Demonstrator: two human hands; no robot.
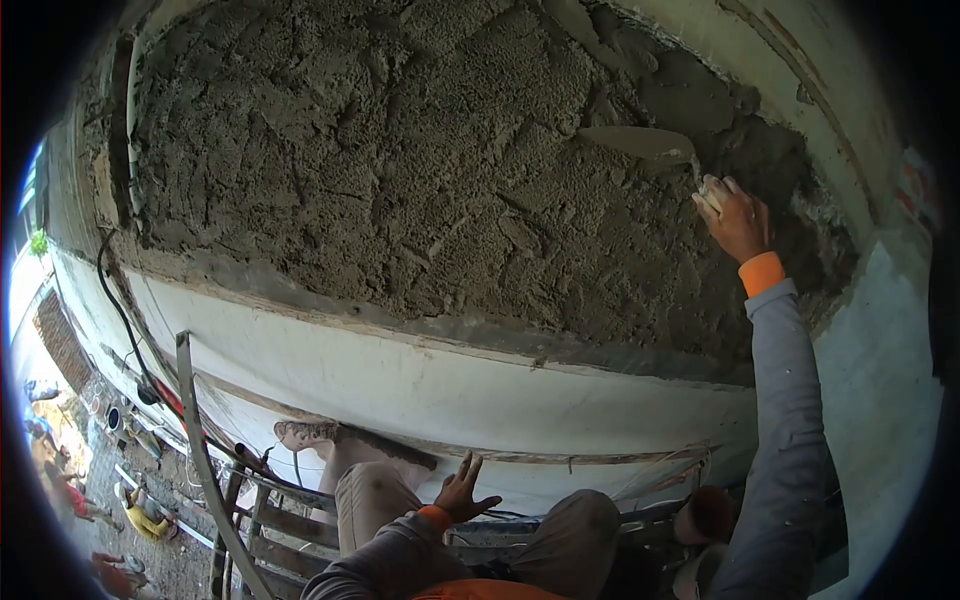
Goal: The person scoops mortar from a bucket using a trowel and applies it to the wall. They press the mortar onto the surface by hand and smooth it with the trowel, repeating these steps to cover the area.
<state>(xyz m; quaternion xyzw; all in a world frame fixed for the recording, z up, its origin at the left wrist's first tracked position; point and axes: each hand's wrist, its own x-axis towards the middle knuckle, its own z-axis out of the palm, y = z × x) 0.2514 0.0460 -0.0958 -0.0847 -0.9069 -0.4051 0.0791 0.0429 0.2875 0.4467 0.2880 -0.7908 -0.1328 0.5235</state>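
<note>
My right hand [738, 215] is closed around the handle of a trowel [640, 143], whose blade lies against the rough wet mortar [450, 170] on the wall, toward the upper right. Smoother mortar shows above and to the right of the blade. Low in the middle, my left hand [464, 492] holds nothing; its fingers are apart, near my knee and below the white lower wall [400, 375].
Slatted scaffold boards [290, 525] lie beneath me, with a slanting metal bar [200, 450] at the left. Buckets [705, 515] stand at lower right. A black cable [115, 300] hangs on the left. Several people are on the ground far below, one in yellow [143, 515].
</note>
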